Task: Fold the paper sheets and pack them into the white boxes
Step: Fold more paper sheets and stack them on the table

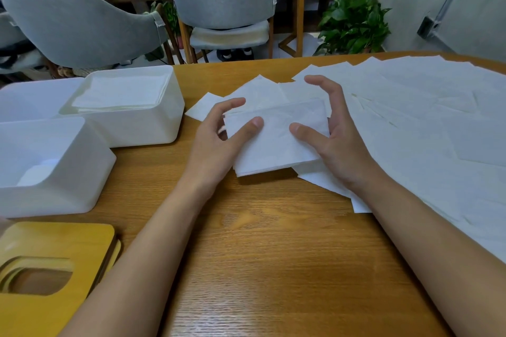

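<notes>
A folded stack of white paper sheets (273, 139) sits at the middle of the wooden table (273, 254). My left hand (219, 139) grips its left end, thumb on top. My right hand (331, 134) holds its right end, thumb on top and fingers curved over the far edge. Many unfolded sheets (424, 117) lie spread over the right of the table. At the left, a white box (153, 123) is filled with folded sheets. A nearer white box (82, 172) holds only a little paper at its bottom.
A third white box (30, 96) sits at the far left. Stacked wooden lids with oval openings (54, 254) lie at the front left. Grey chairs (224, 0), a round side table and a potted plant (353, 24) stand beyond the table's far edge.
</notes>
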The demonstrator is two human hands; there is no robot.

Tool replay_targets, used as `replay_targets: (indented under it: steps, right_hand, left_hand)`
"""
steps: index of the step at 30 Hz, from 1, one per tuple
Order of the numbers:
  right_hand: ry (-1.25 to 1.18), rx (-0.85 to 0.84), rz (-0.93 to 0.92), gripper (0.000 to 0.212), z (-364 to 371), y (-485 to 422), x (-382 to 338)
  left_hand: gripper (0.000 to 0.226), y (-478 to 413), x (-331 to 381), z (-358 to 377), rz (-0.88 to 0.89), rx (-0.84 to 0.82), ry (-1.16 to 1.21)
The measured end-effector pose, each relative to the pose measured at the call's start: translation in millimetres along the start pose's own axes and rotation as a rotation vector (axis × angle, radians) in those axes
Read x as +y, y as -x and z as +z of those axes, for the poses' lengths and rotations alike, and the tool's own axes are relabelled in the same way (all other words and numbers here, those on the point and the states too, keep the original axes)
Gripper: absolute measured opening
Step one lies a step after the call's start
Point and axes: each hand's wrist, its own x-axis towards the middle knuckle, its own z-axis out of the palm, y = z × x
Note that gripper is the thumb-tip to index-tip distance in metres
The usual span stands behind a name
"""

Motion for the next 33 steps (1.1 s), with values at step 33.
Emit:
replay_targets:
  steps: [33]
  right_hand:
    - [0.146,0.239,0.136,0.036,-14.7,-10.1,28.6]
  left_hand:
    - [0.005,2.8,-21.4,0.5,0.329,0.044,-0.496]
